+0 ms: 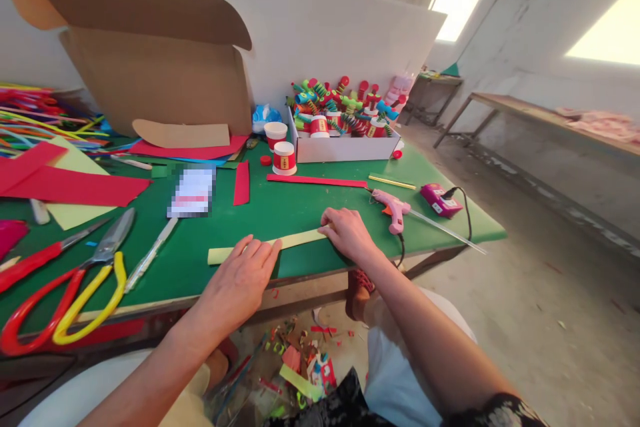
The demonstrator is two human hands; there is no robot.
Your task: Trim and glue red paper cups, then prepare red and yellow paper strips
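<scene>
A long pale yellow paper strip (303,238) lies across the green table near its front edge. My left hand (243,277) rests on the strip towards its left end, fingers laid over it and the thumb hidden. At the right end, my right hand (347,232) has its fingers curled and pinched on the strip. Just beyond that hand, a pink hot glue gun (393,209) lies on its side with a clear glue stick (445,230) sticking out of its back. A long red strip (317,181) lies farther back.
Large red-and-yellow scissors (103,267) and a red-handled pair (47,255) lie left. Behind stand two paper cups (285,159) and a white box (345,149) of colourful spring figures. A purple power block (441,201) sits right. Scraps (300,380) litter the floor.
</scene>
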